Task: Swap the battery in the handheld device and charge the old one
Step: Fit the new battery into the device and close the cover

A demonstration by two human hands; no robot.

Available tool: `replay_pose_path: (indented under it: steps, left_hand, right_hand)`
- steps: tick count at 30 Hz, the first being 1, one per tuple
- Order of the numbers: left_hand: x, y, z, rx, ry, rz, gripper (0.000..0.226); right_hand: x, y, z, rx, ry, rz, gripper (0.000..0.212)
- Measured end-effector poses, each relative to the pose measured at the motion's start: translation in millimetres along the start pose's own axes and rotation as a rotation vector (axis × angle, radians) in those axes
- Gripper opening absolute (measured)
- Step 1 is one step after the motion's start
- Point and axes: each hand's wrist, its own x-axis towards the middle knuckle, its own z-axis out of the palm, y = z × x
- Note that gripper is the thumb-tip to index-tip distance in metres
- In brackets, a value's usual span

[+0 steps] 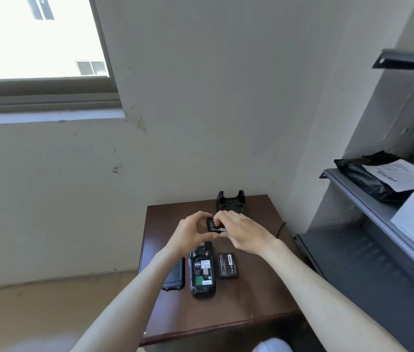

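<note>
Black and labelled, a battery (pixel 215 226) was pinched between the fingers of the left hand (pixel 191 232) and right hand (pixel 241 231); below the fingers lay the opened handheld device (pixel 201 271) and a second battery (pixel 228 266).

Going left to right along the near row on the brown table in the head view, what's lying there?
Back cover → opened handheld device → loose battery.

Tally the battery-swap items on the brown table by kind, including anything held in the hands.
Batteries: 2, one held by both hands, one lying on the table
Handheld device, compartment open: 1
Back cover: 1
Charging cradle: 1
Total: 5
</note>
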Motion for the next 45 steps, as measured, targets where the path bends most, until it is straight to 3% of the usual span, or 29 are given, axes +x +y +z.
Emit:
replay_pose_path:
  steps: [5, 9, 12, 15, 18, 23, 27, 30, 37, 45]
  left_hand:
    - [-46, 4, -6, -0.195, -0.010, -0.038, 0.051]
    - [-74, -5, -5, -0.277, 0.031, -0.066, 0.051]
    - [-93, -7, -3, -0.330, 0.092, -0.109, 0.053]
    - [-108, -9, 1, -0.363, 0.114, -0.135, 0.052]
    - [-115, -16, 2, -0.307, 0.088, -0.134, 0.051]
    - [-124, -20, 6, -0.115, 0.057, -0.134, 0.051]
    - [-129, -21, 18, -0.047, 0.110, -0.125, 0.051]
    - [-131, -21, 25, -0.057, 0.167, -0.119, 0.048]
    - [-126, -21, 23, -0.025, 0.188, -0.083, 0.048]
    - [-127, -30, 23, 0.003, 0.144, -0.062, 0.057]
  right_hand:
    - [-21, -39, -14, 0.115, -0.044, 0.093, 0.032]
    - [-40, -61, -3, 0.450, 0.077, 0.401, 0.040]
    - [-52, -74, 25, 0.762, 0.185, 0.742, 0.050]
    - [-58, -95, 39, 1.154, 0.109, 0.929, 0.038]
    - [-62, -111, 44, 1.299, 0.167, 0.943, 0.023]
    - [-64, -129, 52, 1.321, 0.274, 0.919, 0.011]
    - [-66, -140, 53, 1.118, 0.361, 0.796, 0.013]
    - [-68, -143, 52, 0.960, 0.352, 0.731, 0.018]
    - [-67, -139, 51, 0.853, 0.321, 0.688, 0.024]
    - [-62, -126, 54, 1.128, 0.380, 0.878, 0.014]
